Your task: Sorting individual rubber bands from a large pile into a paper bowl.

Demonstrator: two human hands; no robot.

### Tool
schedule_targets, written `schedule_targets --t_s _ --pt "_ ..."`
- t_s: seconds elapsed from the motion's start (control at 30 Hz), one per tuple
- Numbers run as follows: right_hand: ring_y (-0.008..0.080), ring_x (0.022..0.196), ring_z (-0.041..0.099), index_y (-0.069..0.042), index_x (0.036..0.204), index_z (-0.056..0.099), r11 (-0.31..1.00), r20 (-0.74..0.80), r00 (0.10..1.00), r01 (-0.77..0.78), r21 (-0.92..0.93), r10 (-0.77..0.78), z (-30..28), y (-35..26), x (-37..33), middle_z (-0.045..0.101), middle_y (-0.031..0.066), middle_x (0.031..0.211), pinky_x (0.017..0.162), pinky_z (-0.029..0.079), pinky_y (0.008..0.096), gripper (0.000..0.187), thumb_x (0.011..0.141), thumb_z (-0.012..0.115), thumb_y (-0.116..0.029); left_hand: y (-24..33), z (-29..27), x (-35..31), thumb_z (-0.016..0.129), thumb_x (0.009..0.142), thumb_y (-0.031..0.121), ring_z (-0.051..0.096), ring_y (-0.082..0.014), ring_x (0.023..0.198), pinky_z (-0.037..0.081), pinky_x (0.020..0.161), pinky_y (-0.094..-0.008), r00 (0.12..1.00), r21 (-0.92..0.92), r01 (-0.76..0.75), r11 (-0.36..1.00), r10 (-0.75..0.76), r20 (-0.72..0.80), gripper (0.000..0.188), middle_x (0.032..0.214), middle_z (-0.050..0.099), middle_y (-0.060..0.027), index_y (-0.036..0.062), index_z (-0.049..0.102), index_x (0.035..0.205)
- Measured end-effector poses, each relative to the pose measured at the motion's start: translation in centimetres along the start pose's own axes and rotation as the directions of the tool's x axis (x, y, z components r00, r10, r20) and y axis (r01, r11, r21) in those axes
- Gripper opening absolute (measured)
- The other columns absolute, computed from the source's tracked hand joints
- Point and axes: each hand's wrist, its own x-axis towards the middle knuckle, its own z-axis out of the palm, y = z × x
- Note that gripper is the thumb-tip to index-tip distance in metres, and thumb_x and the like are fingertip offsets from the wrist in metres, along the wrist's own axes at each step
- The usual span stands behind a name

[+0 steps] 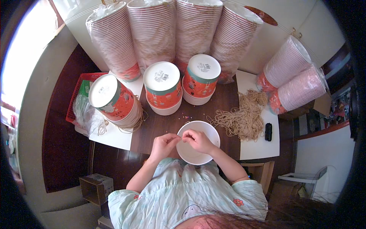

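Note:
A white paper bucket (pixel 210 133) stands mouth up at the table's near edge, close against my body. Over its left rim my left hand (pixel 164 146) and my right hand (pixel 198 141) meet, fingertips pinched together. Whatever lies between them is too small to make out; it may be the end of a cord. Just beyond stand two upside-down orange printed buckets with green bands, one in the middle (pixel 164 91) and one to its right (pixel 202 82). To the right lies a tangled heap of tan cord (pixel 246 120).
Tall plastic-wrapped stacks of buckets (pixel 152 36) line the back, with two more (pixel 299 89) at the right. An upturned stack (pixel 118 101) draped with cord stands left, beside a red basket (pixel 72 99). A black oblong object (pixel 268 132) lies right. Tiny coloured bits (pixel 185 117) dot the tabletop.

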Motion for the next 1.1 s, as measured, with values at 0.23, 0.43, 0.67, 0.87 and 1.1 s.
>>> schedule_targets --t_s 0.23,0.43,0.67,0.87,1.1 --pt "0.0229 0.068 0.059 -0.003 0.08 0.05 0.999 0.086 0.996 0.014 -0.053 -0.009 -0.1 -0.1 0.0 0.058 0.0091 0.072 0.062 0.045 0.0322 0.005 0.08 0.052 -0.008 -0.3 0.0 0.0 0.06 0.079 0.006 0.05 -0.0051 0.06 0.042 0.053 -0.0203 1.0 -0.029 -0.008 1.0 0.007 -0.02 0.009 0.068 0.059 -0.001 -0.0011 0.062 0.084" --pt "0.0162 0.065 0.057 -0.002 0.079 0.051 0.991 0.107 0.991 -0.087 0.103 0.076 -0.2 -0.1 0.2 0.057 0.0065 0.069 0.061 0.045 0.0285 0.005 0.081 0.049 -0.006 0.3 -0.2 0.3 0.062 0.076 0.006 0.052 -0.0092 0.06 0.043 0.055 -0.024 0.996 0.033 -0.053 0.998 0.055 -0.065 0.007 0.066 0.058 -0.0029 0.0012 0.062 0.082" --pt "0.0153 0.066 0.058 -0.002 0.077 0.052 0.988 0.104 0.986 -0.14 0.06 0.133 -0.7 -1.8 1.0 0.058 0.006 0.068 0.061 0.045 0.0278 0.008 0.082 0.051 -0.008 2.9 -1.1 0.1 0.065 0.066 0.007 0.049 -0.0255 0.078 0.043 0.068 -0.0335 0.876 0.388 -0.431 0.815 0.48 -0.036 0.015 0.081 0.055 -0.0064 0.0058 0.062 0.08" --pt "0.0199 0.071 0.061 -0.004 0.092 0.048 0.999 0.085 0.996 -0.035 0.028 0.032 -0.4 -1.7 1.3 0.06 0.0077 0.073 0.064 0.046 0.0303 0.015 0.082 0.055 -0.011 2.8 -1.4 0.2 0.067 0.064 0.008 0.05 -0.0249 0.078 0.043 0.068 -0.0337 0.862 0.438 -0.46 0.772 0.506 0.014 0.014 0.083 0.056 -0.006 0.0058 0.061 0.077" --pt "0.0187 0.072 0.06 -0.004 0.099 0.04 0.991 0.089 0.996 0.016 0.132 -0.028 0.0 -1.9 1.7 0.06 0.0088 0.074 0.067 0.046 0.0299 0.02 0.083 0.053 -0.007 2.4 -1.5 0.2 0.067 0.062 0.007 0.05 -0.025 0.078 0.044 0.067 -0.0342 0.873 0.449 -0.437 0.779 0.487 0.005 0.013 0.081 0.056 -0.0055 0.0069 0.06 0.073"
